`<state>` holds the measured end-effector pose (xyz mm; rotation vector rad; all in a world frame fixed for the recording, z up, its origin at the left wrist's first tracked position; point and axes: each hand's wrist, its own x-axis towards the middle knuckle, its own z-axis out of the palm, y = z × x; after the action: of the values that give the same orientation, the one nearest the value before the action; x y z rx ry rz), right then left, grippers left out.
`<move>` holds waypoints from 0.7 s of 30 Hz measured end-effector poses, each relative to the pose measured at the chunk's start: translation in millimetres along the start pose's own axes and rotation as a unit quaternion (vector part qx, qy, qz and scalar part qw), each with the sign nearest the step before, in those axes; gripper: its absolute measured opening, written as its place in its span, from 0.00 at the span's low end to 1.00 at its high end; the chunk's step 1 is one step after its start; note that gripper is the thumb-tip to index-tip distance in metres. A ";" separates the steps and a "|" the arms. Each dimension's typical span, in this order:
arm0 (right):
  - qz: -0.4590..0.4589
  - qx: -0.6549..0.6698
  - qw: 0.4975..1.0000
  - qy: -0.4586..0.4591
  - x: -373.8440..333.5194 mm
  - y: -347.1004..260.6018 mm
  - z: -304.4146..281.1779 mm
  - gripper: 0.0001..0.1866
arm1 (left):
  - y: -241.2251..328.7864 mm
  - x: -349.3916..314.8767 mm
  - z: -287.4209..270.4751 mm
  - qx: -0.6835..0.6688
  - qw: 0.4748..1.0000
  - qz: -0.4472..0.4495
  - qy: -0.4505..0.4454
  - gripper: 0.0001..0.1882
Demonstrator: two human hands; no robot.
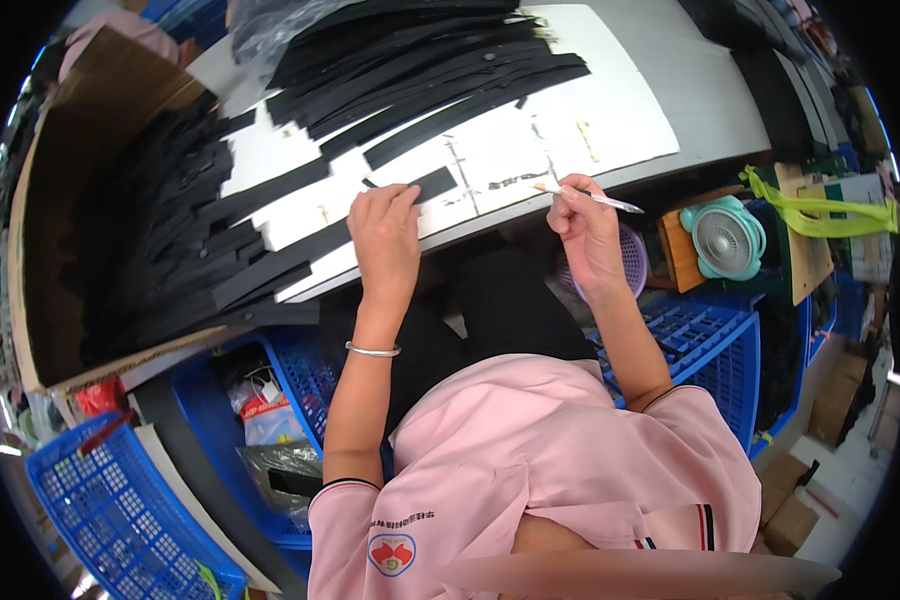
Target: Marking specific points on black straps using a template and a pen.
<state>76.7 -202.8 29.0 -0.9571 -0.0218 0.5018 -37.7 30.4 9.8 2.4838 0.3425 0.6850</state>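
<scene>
My left hand (384, 232) is closed over a black fabric strip (437, 184), which lies flat on a white board (625, 110) near its front edge. The strip's short end sticks out to the right of the fingers. In my right hand (588, 232) a slim white marking pencil (618, 204) is pinched, its tip pointing left over dark marks drawn on the board. A gap of bare board lies between that tip and the strip's end. Farther back, a pile of black strips (410, 75) covers much of the board.
A cardboard box (30, 250) full of black strips stands at the left. A small turquoise fan (727, 238) and a purple basket (630, 258) are on the right. Blue plastic crates (120, 500) sit below the table at either side. Clear plastic (270, 35) lies at the back.
</scene>
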 end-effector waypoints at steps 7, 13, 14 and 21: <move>-0.019 0.007 1.000 0.017 -6.9 -11.8 -11.1 0.08 | 71.6 15.7 48.4 -0.040 0.996 0.079 -0.009 0.19; 0.008 -0.025 0.999 -0.031 -29.3 -29.1 -6.8 0.11 | 125.1 9.9 20.7 -0.401 0.900 -0.106 -0.136 0.21; -0.008 -0.008 0.999 -0.031 -33.2 -27.7 -3.5 0.10 | 129.9 8.9 16.8 -0.381 0.913 -0.085 -0.119 0.16; -0.034 -0.064 0.996 -0.050 -48.1 -26.4 -5.3 0.07 | 132.8 -4.4 0.0 -0.280 0.957 -0.038 -0.058 0.10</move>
<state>46.0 -239.5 56.3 -1.0520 -0.1775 0.4886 -28.4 -80.7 82.1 1.9469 0.1669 0.5127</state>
